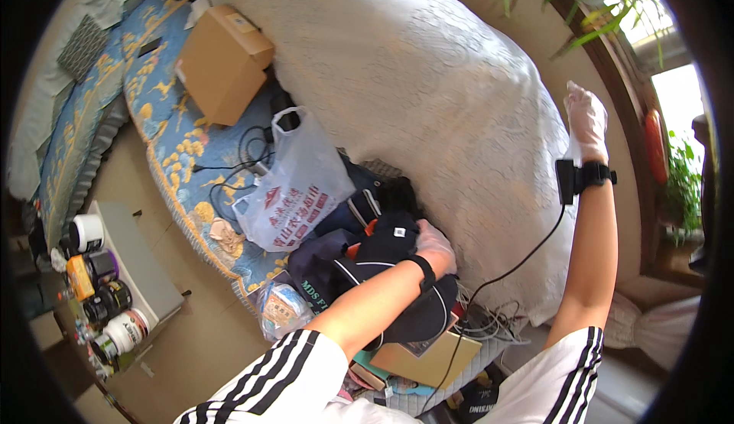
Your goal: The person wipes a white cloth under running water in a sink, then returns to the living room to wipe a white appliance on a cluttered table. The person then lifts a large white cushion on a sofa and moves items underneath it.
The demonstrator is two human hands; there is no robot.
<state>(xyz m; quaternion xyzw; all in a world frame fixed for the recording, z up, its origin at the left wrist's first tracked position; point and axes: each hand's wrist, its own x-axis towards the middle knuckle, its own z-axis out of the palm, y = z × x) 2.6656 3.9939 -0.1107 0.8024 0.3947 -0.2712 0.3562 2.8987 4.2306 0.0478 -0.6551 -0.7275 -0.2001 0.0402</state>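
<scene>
My left hand (434,246), in a translucent glove, is closed at the edge of a black cloth item (390,246) with a small white tag; its fingertips are partly hidden. Beneath my left forearm is a black fabric piece with white piping (421,315). Dark navy fabric bearing printed letters (315,263) lies beside it, with bits of orange showing. My right hand (586,117), gloved too, is raised over the far right side of the quilted pale cover (459,108), away from the pile. Its fingers look bent, and I cannot tell whether they hold anything.
A printed plastic bag (304,189), black cables (243,154) and a cardboard box (223,62) lie on the blue floral cover (166,131). A small table (135,257) holds several tubs. A wrist-device cable (516,266) hangs between my arms. White cords (493,323) tangle near a folder (430,361).
</scene>
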